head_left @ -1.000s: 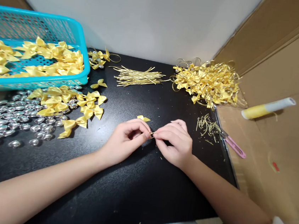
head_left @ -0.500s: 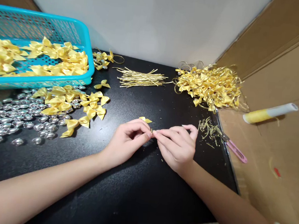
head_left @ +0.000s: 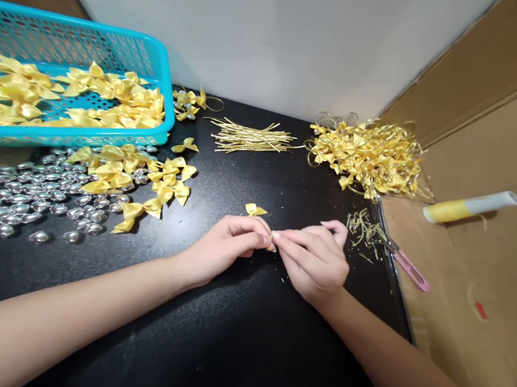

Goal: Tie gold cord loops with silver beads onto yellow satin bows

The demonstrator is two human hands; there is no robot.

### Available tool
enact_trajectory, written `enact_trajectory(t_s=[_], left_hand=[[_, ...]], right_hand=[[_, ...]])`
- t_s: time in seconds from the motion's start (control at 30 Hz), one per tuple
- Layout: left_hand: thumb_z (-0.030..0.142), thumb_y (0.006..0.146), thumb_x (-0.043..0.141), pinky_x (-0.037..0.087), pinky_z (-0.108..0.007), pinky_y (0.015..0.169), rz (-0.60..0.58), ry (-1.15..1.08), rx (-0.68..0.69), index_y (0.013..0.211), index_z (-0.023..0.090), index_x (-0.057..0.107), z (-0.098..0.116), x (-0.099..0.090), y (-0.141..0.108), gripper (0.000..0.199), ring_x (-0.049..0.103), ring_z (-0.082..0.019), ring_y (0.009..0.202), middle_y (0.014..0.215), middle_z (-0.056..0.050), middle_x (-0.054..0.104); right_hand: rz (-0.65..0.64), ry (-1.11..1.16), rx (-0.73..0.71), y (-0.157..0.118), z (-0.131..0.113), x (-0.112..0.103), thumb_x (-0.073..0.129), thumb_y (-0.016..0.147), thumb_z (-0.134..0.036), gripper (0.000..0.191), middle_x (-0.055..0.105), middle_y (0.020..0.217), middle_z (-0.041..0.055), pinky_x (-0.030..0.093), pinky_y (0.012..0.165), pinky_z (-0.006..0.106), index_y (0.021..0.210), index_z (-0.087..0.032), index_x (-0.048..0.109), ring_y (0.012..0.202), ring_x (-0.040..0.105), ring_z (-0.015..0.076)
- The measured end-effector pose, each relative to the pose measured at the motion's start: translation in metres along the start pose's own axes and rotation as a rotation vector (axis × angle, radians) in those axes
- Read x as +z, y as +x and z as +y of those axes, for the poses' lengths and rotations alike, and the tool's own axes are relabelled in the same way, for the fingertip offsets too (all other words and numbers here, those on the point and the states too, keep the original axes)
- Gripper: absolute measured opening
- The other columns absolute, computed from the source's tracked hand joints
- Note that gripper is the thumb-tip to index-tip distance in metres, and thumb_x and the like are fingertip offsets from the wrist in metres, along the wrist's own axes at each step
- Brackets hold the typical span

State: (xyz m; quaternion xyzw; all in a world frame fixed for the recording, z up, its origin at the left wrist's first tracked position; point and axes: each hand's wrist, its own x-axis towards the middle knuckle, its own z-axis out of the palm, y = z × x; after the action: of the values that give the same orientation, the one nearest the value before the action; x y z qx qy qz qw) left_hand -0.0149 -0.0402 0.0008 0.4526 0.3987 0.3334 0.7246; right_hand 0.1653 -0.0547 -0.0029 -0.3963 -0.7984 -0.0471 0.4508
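Note:
My left hand point(head_left: 229, 249) is closed, its thumb and forefinger pinched together over the black table. Fingertip to fingertip with it, my right hand point(head_left: 316, 258) is closed in a pinch too. Between the fingertips shows a tiny piece of gold cord point(head_left: 273, 236); most of it is hidden by the fingers. Just beyond the left fingers a single yellow ribbon bow point(head_left: 255, 210) lies on the table, touched by neither hand.
At left stands a turquoise basket point(head_left: 169, 101) of yellow bows, with silver beads point(head_left: 20, 199) and loose bows point(head_left: 113, 169) before it. Gold cords point(head_left: 252, 137) lie at the back. Finished-looking bow loops point(head_left: 368, 153), cord scraps point(head_left: 363, 228) and pink-handled scissors point(head_left: 410, 270) sit right.
The view has shifted a little, so the scene sits slightly further right. The pinched fingertips have drawn slightly nearer to me, leaving the single bow in fuller view.

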Motion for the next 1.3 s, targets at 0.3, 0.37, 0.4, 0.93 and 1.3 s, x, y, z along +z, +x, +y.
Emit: enact_trajectory(t_s=[0.3,0.37,0.4,0.93,1.3], left_hand=[[0.021,0.072,0.061,0.033,-0.022,0.055,-0.203,0.157,-0.085,0.059,0.016,0.068,0.013,-0.009,0.004,0.015,0.044,-0.009,0.061,0.069,0.001,0.058],[0.019,0.072,0.060,0.035,-0.022,0.060,-0.289,0.208,-0.094,0.061,0.015,0.069,0.016,-0.012,0.005,0.015,0.045,-0.009,0.063,0.066,0.002,0.055],[0.019,0.073,0.060,0.035,-0.022,0.063,-0.322,0.221,-0.093,0.061,0.015,0.069,0.017,-0.013,0.006,0.015,0.045,-0.009,0.063,0.065,0.003,0.054],[0.034,0.082,0.060,0.029,-0.020,0.052,-0.290,0.192,-0.116,0.071,0.015,0.061,0.013,-0.018,0.005,0.022,0.038,-0.007,0.056,0.063,0.004,0.051],[0.039,0.080,0.067,0.019,-0.021,0.047,-0.124,0.234,-0.060,0.076,0.013,0.067,0.004,-0.007,-0.002,0.026,0.022,-0.006,0.048,0.052,0.010,0.022]], right_hand=[[-0.168,0.256,-0.044,0.001,0.011,0.000,0.067,0.087,-0.013,0.009,0.076,0.077,-0.0033,0.035,0.085,0.038,0.087,-0.022,0.070,0.064,0.063,0.0096],[-0.242,0.351,-0.036,0.001,0.015,-0.001,0.065,0.089,-0.017,0.006,0.076,0.079,-0.0025,0.036,0.086,0.037,0.088,-0.022,0.069,0.066,0.064,0.0098],[-0.269,0.385,-0.026,0.002,0.017,-0.001,0.064,0.090,-0.019,0.006,0.075,0.080,-0.0021,0.036,0.086,0.037,0.088,-0.022,0.069,0.067,0.065,0.0101],[-0.386,0.629,0.201,0.007,0.014,-0.002,0.061,0.087,-0.017,0.009,0.064,0.081,0.0017,0.046,0.079,0.033,0.080,-0.020,0.056,0.079,0.062,0.0141],[-0.403,0.835,0.405,0.010,0.017,-0.006,0.065,0.081,-0.013,0.011,0.066,0.078,0.0028,0.051,0.074,0.029,0.073,-0.018,0.060,0.075,0.063,0.0129]])
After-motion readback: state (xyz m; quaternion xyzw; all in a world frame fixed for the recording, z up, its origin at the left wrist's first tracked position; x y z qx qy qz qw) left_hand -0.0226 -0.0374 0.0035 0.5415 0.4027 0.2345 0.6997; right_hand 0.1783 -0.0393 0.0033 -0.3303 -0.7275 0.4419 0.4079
